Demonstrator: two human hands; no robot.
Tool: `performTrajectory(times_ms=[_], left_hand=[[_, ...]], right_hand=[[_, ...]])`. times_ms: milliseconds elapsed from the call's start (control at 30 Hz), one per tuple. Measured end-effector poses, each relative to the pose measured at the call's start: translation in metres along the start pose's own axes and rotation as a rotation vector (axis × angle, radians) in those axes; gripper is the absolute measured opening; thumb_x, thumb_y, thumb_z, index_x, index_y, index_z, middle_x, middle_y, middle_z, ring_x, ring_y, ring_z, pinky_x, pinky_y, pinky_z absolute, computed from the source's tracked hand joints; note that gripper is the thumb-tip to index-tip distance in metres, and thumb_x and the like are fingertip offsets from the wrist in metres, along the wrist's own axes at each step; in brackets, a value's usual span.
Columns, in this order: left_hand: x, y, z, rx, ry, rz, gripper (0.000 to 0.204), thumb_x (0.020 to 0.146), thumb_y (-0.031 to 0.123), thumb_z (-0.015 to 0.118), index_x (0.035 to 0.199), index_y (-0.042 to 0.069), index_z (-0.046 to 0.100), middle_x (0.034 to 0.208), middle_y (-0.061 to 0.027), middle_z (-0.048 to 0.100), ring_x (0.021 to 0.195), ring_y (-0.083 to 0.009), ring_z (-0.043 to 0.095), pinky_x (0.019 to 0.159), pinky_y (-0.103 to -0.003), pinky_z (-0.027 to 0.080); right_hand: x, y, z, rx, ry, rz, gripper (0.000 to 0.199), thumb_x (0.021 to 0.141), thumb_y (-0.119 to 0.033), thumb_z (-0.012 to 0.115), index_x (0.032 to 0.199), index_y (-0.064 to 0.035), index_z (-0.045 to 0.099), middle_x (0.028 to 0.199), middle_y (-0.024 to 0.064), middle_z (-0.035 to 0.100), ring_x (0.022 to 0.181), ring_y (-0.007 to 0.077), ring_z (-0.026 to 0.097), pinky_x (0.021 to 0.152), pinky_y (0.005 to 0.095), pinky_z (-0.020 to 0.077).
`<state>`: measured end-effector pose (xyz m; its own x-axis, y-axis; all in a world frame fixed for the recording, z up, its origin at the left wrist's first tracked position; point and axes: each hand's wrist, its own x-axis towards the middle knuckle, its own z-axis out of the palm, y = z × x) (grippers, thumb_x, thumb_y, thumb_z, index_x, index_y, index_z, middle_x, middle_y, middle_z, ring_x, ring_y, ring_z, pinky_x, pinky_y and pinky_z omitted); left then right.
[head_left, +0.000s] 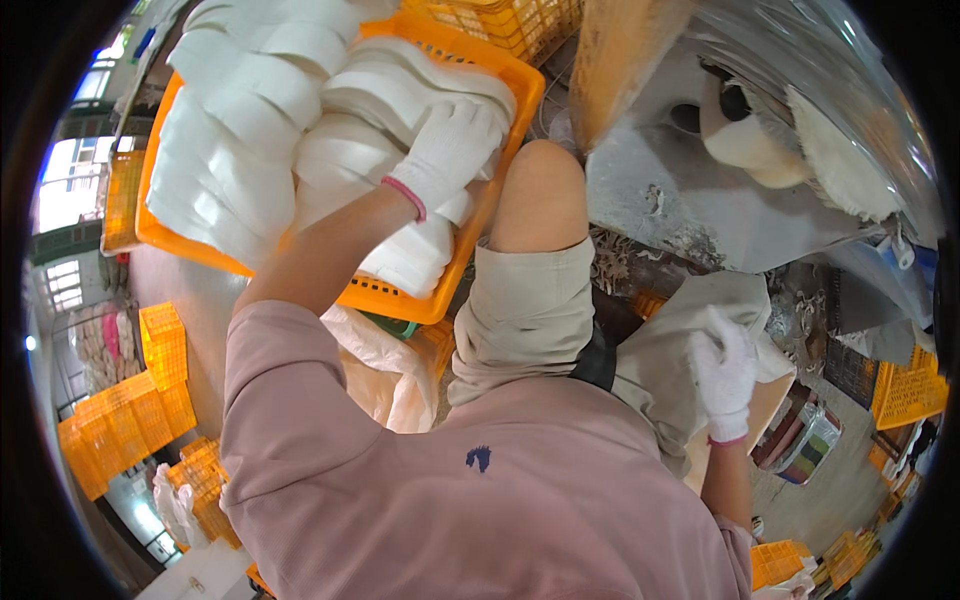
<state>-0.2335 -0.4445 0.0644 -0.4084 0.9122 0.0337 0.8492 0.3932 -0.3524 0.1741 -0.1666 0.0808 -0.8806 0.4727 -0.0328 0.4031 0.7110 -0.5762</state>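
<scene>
My left hand (455, 145), in a white knit glove with a pink cuff, reaches into an orange plastic crate (527, 80). Its fingers bend over one of the white curved pieces (385, 92), near the crate's right side. These smooth, shell-like pieces lie nested in rows, and more of them (225, 160) fill the left half. Above my right thigh is my right hand (724, 370), gloved likewise, with its fingers loosely apart. Nothing shows in it.
A grey machine surface (660, 205) with a white shaped part (750, 150) and clear plastic sheeting stands at the right. Scraps lie below it. A white sack (375, 365) sits beneath the crate. Orange crates (130, 420) are stacked at left; a striped stool (800, 440) stands at right.
</scene>
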Motion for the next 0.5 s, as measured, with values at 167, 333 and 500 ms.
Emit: performTrajectory(times_ms=[167, 333, 500], left_hand=[[0.013, -0.018, 0.044, -0.042, -0.037, 0.156, 0.029, 0.087, 0.028, 0.078, 0.106, 0.007, 0.075, 0.105, -0.0175, 0.074, 0.1, -0.0333, 0.073, 0.085, -0.046, 0.06], [-0.001, -0.024, 0.003, -0.105, -0.526, 0.282, 0.043, 0.088, 0.0, 0.062, 0.131, 0.004, 0.066, 0.128, -0.0233, 0.069, 0.119, -0.0422, 0.065, 0.106, -0.049, 0.051], [0.01, -0.02, -0.014, -0.214, -0.718, 0.205, 0.073, 0.09, 0.025, 0.074, 0.156, 0.009, 0.051, 0.145, -0.0206, 0.061, 0.138, -0.0391, 0.055, 0.121, -0.047, 0.038]], right_hand=[[-0.021, -0.021, 0.016, 0.01, 0.033, -0.033, 0.031, 0.092, -0.021, 0.076, 0.121, -0.0107, 0.076, 0.098, 0.0135, 0.073, 0.095, 0.0335, 0.071, 0.083, 0.0483, 0.057], [-0.046, -0.001, 0.031, 0.153, -0.031, 0.216, 0.03, 0.094, -0.027, 0.068, 0.116, -0.0092, 0.073, 0.104, 0.0177, 0.07, 0.103, 0.0393, 0.069, 0.089, 0.0512, 0.057], [-0.046, 0.002, 0.057, 0.171, 0.099, 0.218, 0.033, 0.088, -0.032, 0.069, 0.111, -0.0097, 0.074, 0.104, 0.0196, 0.07, 0.102, 0.0407, 0.07, 0.088, 0.052, 0.0566]])
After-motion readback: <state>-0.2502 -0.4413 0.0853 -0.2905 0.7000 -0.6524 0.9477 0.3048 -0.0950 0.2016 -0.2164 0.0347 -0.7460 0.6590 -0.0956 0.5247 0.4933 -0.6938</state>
